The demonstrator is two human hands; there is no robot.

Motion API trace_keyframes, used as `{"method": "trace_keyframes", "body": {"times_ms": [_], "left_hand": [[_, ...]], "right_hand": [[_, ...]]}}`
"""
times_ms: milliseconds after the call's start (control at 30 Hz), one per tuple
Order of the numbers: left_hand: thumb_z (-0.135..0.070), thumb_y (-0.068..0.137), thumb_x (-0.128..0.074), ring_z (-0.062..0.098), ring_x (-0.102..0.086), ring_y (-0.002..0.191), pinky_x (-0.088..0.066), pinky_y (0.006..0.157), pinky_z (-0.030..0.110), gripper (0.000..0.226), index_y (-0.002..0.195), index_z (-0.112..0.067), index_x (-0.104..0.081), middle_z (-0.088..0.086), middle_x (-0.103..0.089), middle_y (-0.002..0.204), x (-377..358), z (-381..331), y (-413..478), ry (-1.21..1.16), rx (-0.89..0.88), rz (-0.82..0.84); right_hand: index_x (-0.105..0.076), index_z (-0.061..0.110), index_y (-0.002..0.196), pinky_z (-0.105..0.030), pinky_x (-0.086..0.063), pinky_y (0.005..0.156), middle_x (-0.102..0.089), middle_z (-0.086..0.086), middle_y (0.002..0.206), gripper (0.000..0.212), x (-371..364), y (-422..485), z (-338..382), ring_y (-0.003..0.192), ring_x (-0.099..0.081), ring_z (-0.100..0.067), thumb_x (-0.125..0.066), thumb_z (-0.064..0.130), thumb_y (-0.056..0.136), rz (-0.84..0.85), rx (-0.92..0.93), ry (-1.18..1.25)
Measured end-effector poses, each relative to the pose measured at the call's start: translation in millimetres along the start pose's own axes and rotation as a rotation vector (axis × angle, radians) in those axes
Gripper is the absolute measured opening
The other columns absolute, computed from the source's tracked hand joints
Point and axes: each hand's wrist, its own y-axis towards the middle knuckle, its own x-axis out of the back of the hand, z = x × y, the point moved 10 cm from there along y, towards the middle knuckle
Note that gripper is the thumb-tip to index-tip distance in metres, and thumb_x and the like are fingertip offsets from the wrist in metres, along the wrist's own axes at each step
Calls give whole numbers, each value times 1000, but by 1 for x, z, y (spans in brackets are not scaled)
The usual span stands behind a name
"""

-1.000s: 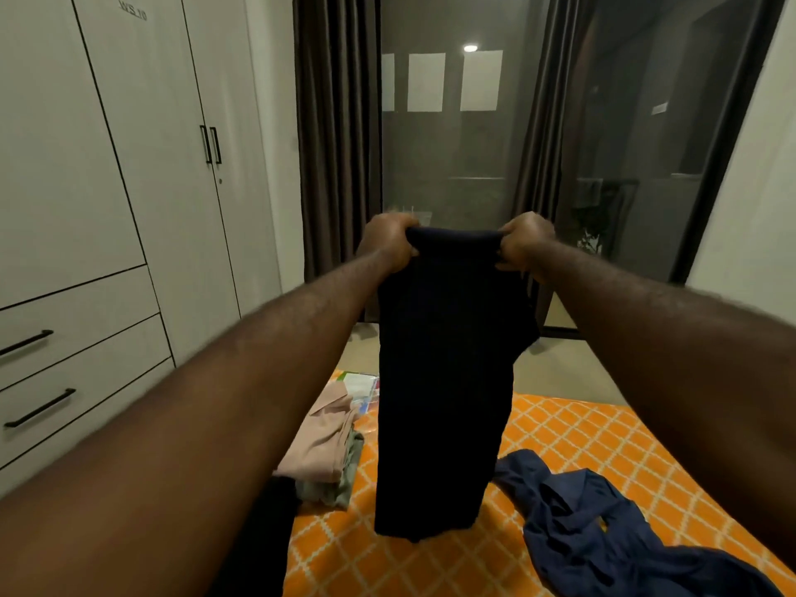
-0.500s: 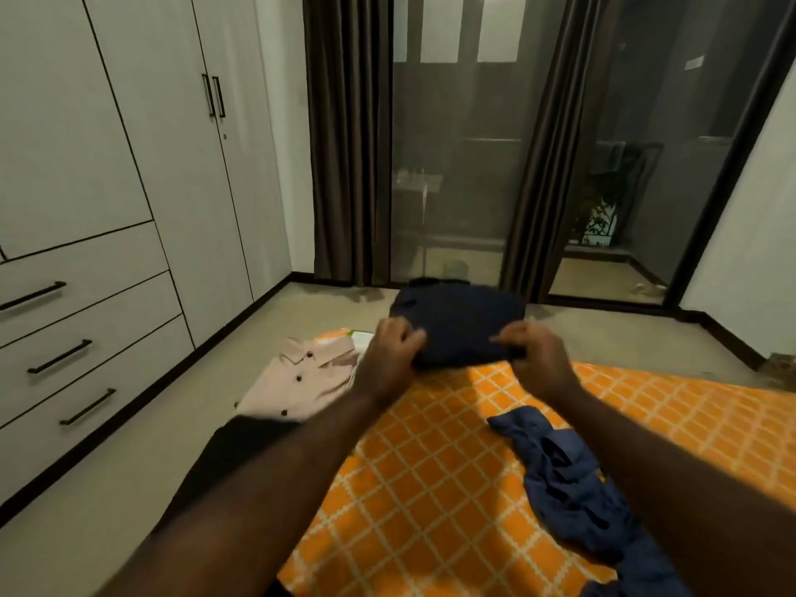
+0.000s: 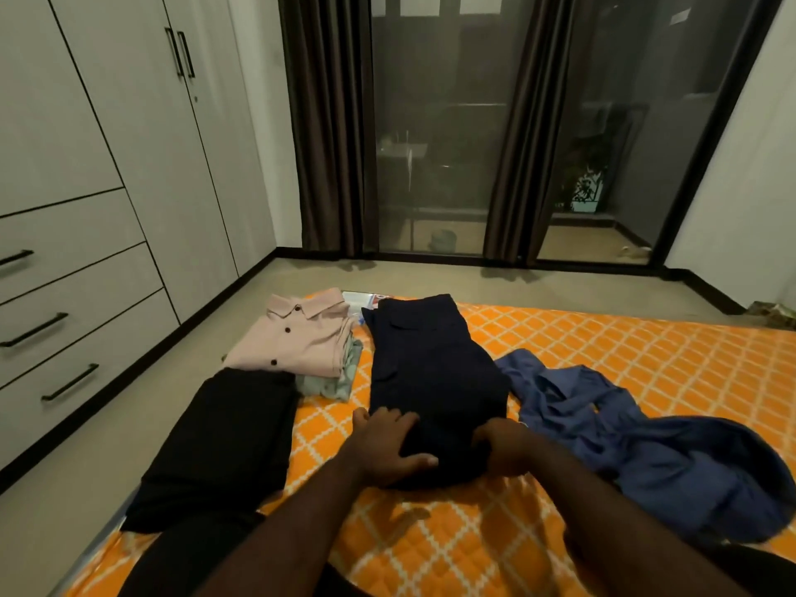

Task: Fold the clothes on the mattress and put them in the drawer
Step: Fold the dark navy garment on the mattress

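Three white wardrobe drawers [image 3: 64, 329] stand at nine o'clock. On the orange quilted mattress [image 3: 624, 338], a folded black garment [image 3: 224, 441] and a pink buttoned shirt [image 3: 297, 338] lie at nine and ten o'clock of the dark navy trousers [image 3: 430, 372]. The left hand [image 3: 387, 445] presses flat on their near edge; the right hand [image 3: 504, 450] grips it. A crumpled blue garment [image 3: 624, 433] lies at three o'clock.

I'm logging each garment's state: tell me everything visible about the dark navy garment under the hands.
The dark navy garment lies flat on the orange mattress, a long strip running away from the person, apparently folded lengthwise; soft cloth with what look like pocket flaps. The left hand presses its near left edge; the right hand curls into its near end. A crumpled blue garment lies beside its right side.
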Motion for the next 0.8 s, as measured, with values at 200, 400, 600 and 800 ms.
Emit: {"method": "trace_keyframes", "body": {"times_ms": [200,400,600,800], "left_hand": [[-63,98,-31,17,-14,154,-14,118,42,72,157,-22,-32,-2,-24,165,24,-3,9,-24,-59,-295],[-53,101,-42,11,11,154,-1,123,32,76,163,-22,-10,-7,11,169,9,8,12,-80,-49,-270],[-62,102,-33,14,9,155,-2,126,43,77,162,-26,-2,-8,11,169,-68,35,17,-239,120,281],[-35,108,-42,17,-6,156,-10,124,31,57,160,-21,-24,-3,-10,169,-63,42,16,-504,108,180]], "right_hand": [[-66,33,101,-48,-38,100,-65,1,113,41,64,-12,-14,114,-59,-23,-50,68,90,-598,-125,38],[-20,19,163,-51,-18,123,-12,-4,171,84,36,12,12,158,-5,-27,-41,64,96,-659,77,-26],[2,32,163,-45,-1,126,9,8,171,81,-42,43,-12,158,8,-19,-18,74,97,-162,-33,69],[-2,31,164,-46,-1,126,8,8,171,74,-41,39,-11,158,8,-19,-25,66,103,-141,-16,110]]}}
